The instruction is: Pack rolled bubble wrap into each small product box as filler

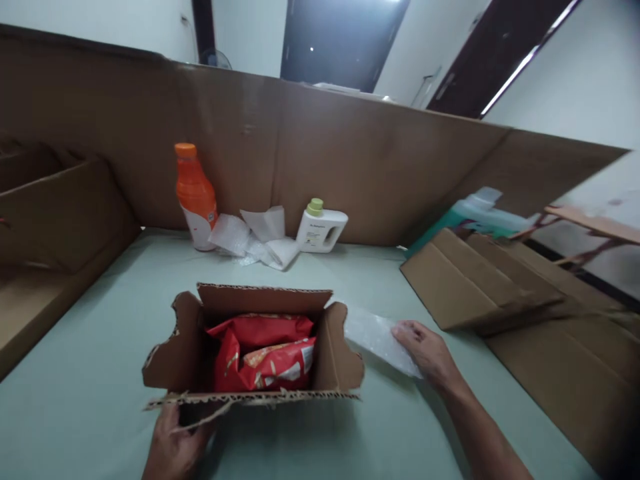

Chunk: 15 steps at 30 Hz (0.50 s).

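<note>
Head view: left hand grips the near flap of the open cardboard box, which sits mid-table on the pale green table with glossy red snack bags inside; right hand lies flat, fingers spread, on a sheet of bubble wrap just right of the box. Risk, as I judge it: the ragged, torn flap could rip further under a harder pull, and the slick wrap could slide off. Corrugated board is rough-edged, the wrap thin and cloudy.

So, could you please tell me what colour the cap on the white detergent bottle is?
The cap is light green, seen best in the head view, atop the white detergent bottle.
</note>
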Motion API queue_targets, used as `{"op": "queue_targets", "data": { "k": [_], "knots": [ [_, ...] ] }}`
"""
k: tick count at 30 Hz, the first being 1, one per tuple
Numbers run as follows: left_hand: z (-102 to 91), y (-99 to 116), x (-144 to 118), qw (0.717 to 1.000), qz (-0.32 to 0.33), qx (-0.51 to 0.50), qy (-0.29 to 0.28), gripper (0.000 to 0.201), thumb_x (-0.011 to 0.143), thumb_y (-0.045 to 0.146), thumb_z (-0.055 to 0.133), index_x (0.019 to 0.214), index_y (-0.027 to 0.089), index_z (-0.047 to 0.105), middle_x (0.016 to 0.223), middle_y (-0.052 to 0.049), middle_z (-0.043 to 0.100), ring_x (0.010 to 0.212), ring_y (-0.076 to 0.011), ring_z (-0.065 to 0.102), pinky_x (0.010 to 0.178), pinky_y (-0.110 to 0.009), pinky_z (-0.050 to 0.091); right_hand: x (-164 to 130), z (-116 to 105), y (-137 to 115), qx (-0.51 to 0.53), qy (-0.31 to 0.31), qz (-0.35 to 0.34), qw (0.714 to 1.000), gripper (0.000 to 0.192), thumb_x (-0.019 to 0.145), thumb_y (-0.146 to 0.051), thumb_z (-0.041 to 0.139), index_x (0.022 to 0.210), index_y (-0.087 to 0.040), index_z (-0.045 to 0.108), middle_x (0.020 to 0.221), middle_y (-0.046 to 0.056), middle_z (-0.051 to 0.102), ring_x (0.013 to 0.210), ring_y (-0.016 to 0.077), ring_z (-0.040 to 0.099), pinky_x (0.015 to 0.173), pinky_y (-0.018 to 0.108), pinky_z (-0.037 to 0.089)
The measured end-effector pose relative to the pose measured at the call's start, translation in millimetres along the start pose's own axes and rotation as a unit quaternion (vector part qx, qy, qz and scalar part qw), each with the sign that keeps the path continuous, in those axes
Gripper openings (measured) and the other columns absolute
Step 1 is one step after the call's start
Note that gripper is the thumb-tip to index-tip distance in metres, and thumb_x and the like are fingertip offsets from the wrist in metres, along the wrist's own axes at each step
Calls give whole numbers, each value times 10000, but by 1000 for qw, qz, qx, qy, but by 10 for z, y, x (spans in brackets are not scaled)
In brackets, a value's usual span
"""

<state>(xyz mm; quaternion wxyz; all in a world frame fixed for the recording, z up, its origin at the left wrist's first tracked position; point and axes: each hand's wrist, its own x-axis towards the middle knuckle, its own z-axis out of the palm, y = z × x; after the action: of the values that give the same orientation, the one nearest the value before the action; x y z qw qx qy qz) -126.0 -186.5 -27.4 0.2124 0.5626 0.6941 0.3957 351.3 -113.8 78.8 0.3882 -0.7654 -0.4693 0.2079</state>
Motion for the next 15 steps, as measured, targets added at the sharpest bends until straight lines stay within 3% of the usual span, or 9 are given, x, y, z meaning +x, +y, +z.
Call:
{"op": "queue_targets", "data": {
  "k": [2,4,6,10,12,15],
  "knots": [
    [-4,131,48,1000,-24,-19,-1,527,807,725,560,938,217,612,912,-101,714,836,-315,690,709,-428,568,-206,-144,195,-102,70,-27,992,431,653,-547,682,890,-188,690,895,103,730,801,290,676,734,435,553],
    [-5,220,90,999,-34,-36,-4,547,758,733,604,941,217,604,888,-81,708,807,-297,683,706,-409,561,-424,-151,205,-144,120,-84,979,515,703,-536,663,1073,-177,672,1128,156,707,1004,340,674,883,514,537],
    [-20,247,117,998,-30,-48,-8,544,726,712,639,943,215,602,877,-76,711,806,-296,685,712,-409,565,-657,11,65,-115,65,-152,979,548,793,-496,645,1248,-192,616,1279,158,658,1121,327,655,953,512,529],
    [-76,210,144,997,-10,-62,-45,523,727,620,667,1029,196,620,1007,-110,741,951,-325,708,804,-435,587,-1099,681,-362,9,-179,-248,952,681,814,-424,689,1442,-237,507,1411,140,607,1215,323,636,972,471,560],
    [-93,232,179,996,-8,-65,-68,511,734,581,675,1057,189,627,1042,-120,747,982,-329,712,824,-438,591,-1217,1010,-524,49,-208,-248,945,675,808,-419,695,1432,-221,531,1382,145,631,1202,348,642,966,484,565],
    [-69,367,320,994,-3,-85,-69,530,750,562,657,1107,171,625,1071,-135,745,1027,-334,707,859,-449,584,-1191,1305,-647,72,-173,-217,958,574,808,-397,681,1343,-202,609,1303,141,679,1159,365,657,954,494,565]
  ]
}}
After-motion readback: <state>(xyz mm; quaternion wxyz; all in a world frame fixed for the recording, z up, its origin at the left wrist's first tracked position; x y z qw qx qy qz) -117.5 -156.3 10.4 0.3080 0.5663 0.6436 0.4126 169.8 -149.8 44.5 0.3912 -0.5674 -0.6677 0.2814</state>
